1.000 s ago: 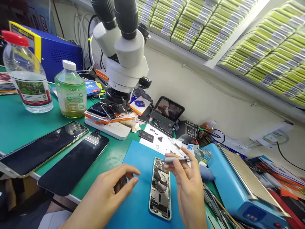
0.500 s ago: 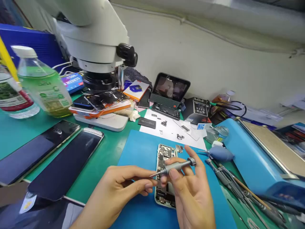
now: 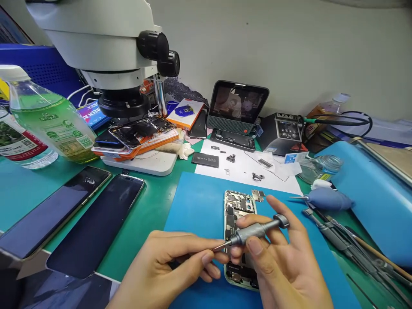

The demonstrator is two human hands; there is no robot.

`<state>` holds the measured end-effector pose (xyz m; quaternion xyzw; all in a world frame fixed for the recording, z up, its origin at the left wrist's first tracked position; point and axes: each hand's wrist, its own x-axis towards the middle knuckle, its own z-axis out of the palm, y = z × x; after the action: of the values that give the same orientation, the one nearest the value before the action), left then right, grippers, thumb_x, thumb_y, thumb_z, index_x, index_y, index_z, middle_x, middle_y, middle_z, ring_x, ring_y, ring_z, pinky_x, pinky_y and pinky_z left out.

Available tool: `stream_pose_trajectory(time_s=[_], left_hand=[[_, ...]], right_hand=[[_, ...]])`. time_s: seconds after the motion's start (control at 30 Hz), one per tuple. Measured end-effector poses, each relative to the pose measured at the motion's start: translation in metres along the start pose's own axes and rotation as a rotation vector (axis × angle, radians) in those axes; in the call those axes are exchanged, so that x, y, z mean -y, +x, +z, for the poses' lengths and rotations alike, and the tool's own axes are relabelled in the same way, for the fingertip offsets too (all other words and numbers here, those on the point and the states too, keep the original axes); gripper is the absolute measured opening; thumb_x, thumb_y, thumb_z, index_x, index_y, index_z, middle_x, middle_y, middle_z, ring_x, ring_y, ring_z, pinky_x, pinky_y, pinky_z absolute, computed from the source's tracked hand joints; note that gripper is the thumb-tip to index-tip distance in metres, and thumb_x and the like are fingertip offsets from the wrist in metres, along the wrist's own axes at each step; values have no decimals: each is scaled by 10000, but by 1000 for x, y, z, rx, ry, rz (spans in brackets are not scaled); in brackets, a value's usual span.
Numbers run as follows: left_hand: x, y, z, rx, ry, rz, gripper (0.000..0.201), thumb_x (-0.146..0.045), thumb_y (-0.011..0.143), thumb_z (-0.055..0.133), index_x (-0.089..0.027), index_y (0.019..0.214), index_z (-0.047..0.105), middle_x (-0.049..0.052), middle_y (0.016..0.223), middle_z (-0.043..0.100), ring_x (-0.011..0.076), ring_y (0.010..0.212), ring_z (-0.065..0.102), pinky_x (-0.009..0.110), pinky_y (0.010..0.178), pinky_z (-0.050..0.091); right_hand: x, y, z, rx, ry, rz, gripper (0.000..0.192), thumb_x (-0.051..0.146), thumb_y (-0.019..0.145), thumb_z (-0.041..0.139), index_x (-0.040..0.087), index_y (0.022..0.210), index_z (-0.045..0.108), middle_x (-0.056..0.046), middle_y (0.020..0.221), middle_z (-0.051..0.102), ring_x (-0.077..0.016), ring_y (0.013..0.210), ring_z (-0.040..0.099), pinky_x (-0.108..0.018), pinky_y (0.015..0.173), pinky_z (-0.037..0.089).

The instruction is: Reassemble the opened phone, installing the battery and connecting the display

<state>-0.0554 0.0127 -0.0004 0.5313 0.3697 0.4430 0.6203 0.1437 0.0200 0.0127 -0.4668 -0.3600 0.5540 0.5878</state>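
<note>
Above the opened phone (image 3: 231, 218) on the near mat (image 3: 193, 206), the screwdriver (image 3: 251, 233) was grasped by the right hand (image 3: 288, 268), its tip pinched by the left hand (image 3: 177, 266); through slipping, the phone could be scratched.

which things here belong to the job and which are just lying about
In the job, seemingly:
- screwdriver, held by the right hand, its tip at the left hand
- opened phone on the blue mat

Apparently just lying about:
- green-labelled bottle
- glass jar
- blue blower bulb
</note>
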Motion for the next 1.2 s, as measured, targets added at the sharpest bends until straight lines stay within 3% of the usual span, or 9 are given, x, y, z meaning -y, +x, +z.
stream_pose_trajectory(time_s=[0.1,0.2,0.37,0.6,0.87,1.07,1.2], left_hand=[[-1,-1,0,0,15,23,313,-265,1104,646,-401,1349,784,11,1177,868,127,900,845,164,812,676],[-1,0,-1,5,13,16,342,-230,1097,653,-421,1353,774,-7,1157,871,117,901,843,150,821,670],[-4,0,-1,9,-16,1,328,-208,1078,677,-422,1279,822,-35,1157,870,112,906,846,129,814,664],[-9,1,3,-39,-50,-8,296,-178,1037,715,-393,1165,873,-49,1075,880,108,836,841,119,765,662],[-10,2,2,-33,-43,-27,263,-182,1040,702,-339,1141,886,-40,1047,882,118,845,842,129,780,663],[-9,1,-2,17,-3,-41,234,-268,1066,699,-375,1176,875,-44,1079,879,138,889,844,169,826,673],[-8,0,-2,42,11,-35,259,-286,1077,685,-422,1219,854,-61,1056,876,132,886,839,166,820,666]], right_hand=[[-1,4,5,-90,11,-69,1025,551,693,1020,298,1554,524,-71,1005,728,-280,874,731,-436,785,671],[-1,6,8,-105,0,-87,1013,583,665,1020,297,1518,555,-60,970,717,-286,893,725,-456,820,667],[2,0,5,-106,-55,-38,1002,533,714,1006,304,1557,514,-54,956,716,-269,835,723,-430,775,673],[8,-2,2,38,-54,94,788,371,913,893,435,1567,458,-37,1099,748,-159,750,738,-285,731,674],[10,-4,2,22,-51,95,843,363,881,916,407,1583,452,-51,1058,740,-188,710,725,-306,644,659],[17,-11,24,-130,-21,94,760,358,861,922,359,1520,542,-38,1005,721,-161,676,664,-276,613,624],[18,-12,26,-97,-28,101,732,380,894,899,364,1526,530,-36,1003,718,-165,664,652,-309,620,626]])
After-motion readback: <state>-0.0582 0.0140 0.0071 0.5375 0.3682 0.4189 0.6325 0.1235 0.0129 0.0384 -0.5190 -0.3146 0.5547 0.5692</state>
